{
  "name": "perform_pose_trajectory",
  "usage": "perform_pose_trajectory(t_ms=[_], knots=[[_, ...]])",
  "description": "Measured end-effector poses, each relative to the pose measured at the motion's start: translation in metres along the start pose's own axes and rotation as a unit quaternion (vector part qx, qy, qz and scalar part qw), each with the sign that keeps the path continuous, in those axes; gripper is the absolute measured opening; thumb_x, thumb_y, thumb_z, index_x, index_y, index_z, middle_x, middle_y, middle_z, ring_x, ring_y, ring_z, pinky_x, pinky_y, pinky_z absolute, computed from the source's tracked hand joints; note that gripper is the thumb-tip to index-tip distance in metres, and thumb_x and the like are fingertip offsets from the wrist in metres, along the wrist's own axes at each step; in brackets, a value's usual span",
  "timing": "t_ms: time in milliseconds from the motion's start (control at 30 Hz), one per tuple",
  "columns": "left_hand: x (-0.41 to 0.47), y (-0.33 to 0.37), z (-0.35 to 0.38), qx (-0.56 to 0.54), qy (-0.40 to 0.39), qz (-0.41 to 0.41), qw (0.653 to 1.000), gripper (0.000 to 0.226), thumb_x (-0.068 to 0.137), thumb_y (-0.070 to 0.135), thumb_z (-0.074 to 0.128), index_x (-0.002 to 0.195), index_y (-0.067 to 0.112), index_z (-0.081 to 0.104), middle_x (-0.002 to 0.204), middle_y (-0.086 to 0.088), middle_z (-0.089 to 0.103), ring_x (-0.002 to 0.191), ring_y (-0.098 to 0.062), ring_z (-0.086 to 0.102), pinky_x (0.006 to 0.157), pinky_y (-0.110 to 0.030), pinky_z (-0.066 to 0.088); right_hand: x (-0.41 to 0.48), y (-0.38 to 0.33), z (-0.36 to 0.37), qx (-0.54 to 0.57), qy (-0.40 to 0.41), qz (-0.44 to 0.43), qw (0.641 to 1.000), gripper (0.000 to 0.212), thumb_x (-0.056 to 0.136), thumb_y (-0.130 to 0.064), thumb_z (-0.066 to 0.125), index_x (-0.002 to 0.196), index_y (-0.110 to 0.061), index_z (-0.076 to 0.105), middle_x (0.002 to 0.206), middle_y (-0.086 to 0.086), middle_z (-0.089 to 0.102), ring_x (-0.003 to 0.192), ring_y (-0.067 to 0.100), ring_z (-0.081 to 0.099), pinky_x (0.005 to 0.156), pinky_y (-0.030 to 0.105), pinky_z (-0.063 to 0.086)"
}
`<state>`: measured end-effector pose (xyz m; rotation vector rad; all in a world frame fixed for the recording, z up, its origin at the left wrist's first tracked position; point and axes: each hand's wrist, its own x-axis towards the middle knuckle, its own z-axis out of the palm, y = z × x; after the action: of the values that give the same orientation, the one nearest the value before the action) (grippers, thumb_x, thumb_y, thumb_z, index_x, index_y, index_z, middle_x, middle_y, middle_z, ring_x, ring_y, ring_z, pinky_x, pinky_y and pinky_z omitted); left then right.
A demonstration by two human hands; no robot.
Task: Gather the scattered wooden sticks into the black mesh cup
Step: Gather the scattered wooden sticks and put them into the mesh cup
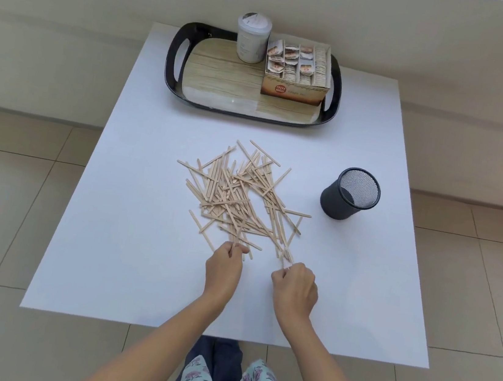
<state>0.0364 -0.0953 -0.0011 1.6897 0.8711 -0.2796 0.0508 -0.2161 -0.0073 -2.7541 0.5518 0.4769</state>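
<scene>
A loose heap of thin wooden sticks lies scattered in the middle of the white table. The black mesh cup stands upright to the right of the heap, and its inside looks empty. My left hand is at the heap's near edge, its fingers pinched on the ends of a few sticks. My right hand is beside it, at the near right tip of the heap, with its fingers closed on the ends of some sticks there.
A black-rimmed tray with a wood-pattern floor sits at the table's far edge. It holds a white lidded canister and an open box of tea sachets. Tiled floor surrounds the table; my knees show below its near edge.
</scene>
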Motion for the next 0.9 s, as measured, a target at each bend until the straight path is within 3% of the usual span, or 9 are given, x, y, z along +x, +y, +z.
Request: perform_pose_trajectory(t_ms=[100,200,367,467,600,700,800,900], knots=[[0.0,0.002,0.007,-0.027,-0.019,-0.01,0.999,0.029,0.099,0.019,0.035,0.093,0.021,0.064,0.08,0.005,0.058,0.065,-0.011,0.049,0.06,-0.024,0.042,-0.001,0.004,-0.008,0.001,0.021,-0.024,1.0,0.013,0.092,-0.017,0.048,0.084,-0.006,0.05,0.084,0.008,0.054,0.064,0.023,0.048,0.052,0.028,0.032],[0.002,0.008,0.014,-0.05,-0.047,-0.022,0.997,0.027,0.097,0.013,0.036,0.098,0.018,0.063,0.09,0.002,0.06,0.076,-0.011,0.057,0.066,-0.021,0.047,0.009,0.0,-0.019,0.052,0.065,-0.088,0.993,0.011,0.093,-0.018,0.048,0.091,-0.007,0.044,0.085,0.009,0.055,0.074,0.029,0.052,0.057,0.033,0.035],[0.004,0.018,0.027,-0.047,-0.071,-0.021,0.996,0.018,0.095,0.015,0.047,0.11,0.018,0.058,0.099,0.001,0.062,0.092,-0.013,0.063,0.08,-0.027,0.051,0.054,-0.028,-0.03,0.046,0.032,-0.147,0.988,0.021,0.094,-0.002,0.038,0.113,0.005,0.046,0.098,0.021,0.06,0.095,0.037,0.05,0.072,0.041,0.04],[0.005,0.025,0.036,-0.015,-0.077,0.002,0.997,0.022,0.094,0.011,0.047,0.113,0.019,0.054,0.099,0.007,0.06,0.087,-0.009,0.058,0.064,-0.016,0.043,0.072,-0.037,-0.029,0.012,0.016,-0.174,0.985,0.024,0.093,0.005,0.034,0.113,0.001,0.047,0.109,0.02,0.058,0.102,0.034,0.049,0.083,0.04,0.043],[0.002,0.03,0.047,0.006,-0.07,0.026,0.997,0.012,0.095,0.012,0.045,0.097,0.022,0.051,0.083,0.014,0.053,0.076,-0.007,0.052,0.059,-0.014,0.037,0.083,-0.034,-0.022,-0.036,0.029,-0.213,0.976,0.035,0.088,0.007,0.037,0.121,-0.002,0.045,0.12,0.015,0.048,0.109,0.03,0.044,0.09,0.032,0.037],[0.001,0.034,0.051,0.008,-0.055,0.035,0.998,0.02,0.1,0.018,0.037,0.088,0.031,0.047,0.078,0.021,0.048,0.068,0.005,0.047,0.054,-0.007,0.035,0.086,-0.03,-0.019,-0.008,0.014,-0.216,0.976,0.029,0.095,-0.008,0.046,0.123,0.001,0.046,0.126,0.02,0.042,0.116,0.033,0.041,0.096,0.037,0.036],[-0.001,0.038,0.055,-0.019,-0.036,0.041,0.998,0.024,0.098,0.017,0.032,0.09,0.031,0.05,0.08,0.017,0.055,0.072,0.002,0.053,0.055,-0.013,0.038,0.084,-0.023,-0.017,0.01,-0.008,-0.23,0.973,0.066,0.091,-0.041,0.06,0.137,0.001,0.038,0.141,0.017,0.031,0.129,0.031,0.033,0.108,0.036,0.03],[-0.006,0.038,0.057,-0.059,0.013,0.023,0.998,0.019,0.098,0.016,0.031,0.099,0.026,0.048,0.08,0.01,0.058,0.065,0.0,0.055,0.047,-0.012,0.038,0.082,-0.018,-0.014,-0.031,-0.016,-0.269,0.963,0.093,0.084,-0.058,0.058,0.146,0.001,0.024,0.151,0.016,0.023,0.141,0.03,0.021,0.117,0.04,0.016]])
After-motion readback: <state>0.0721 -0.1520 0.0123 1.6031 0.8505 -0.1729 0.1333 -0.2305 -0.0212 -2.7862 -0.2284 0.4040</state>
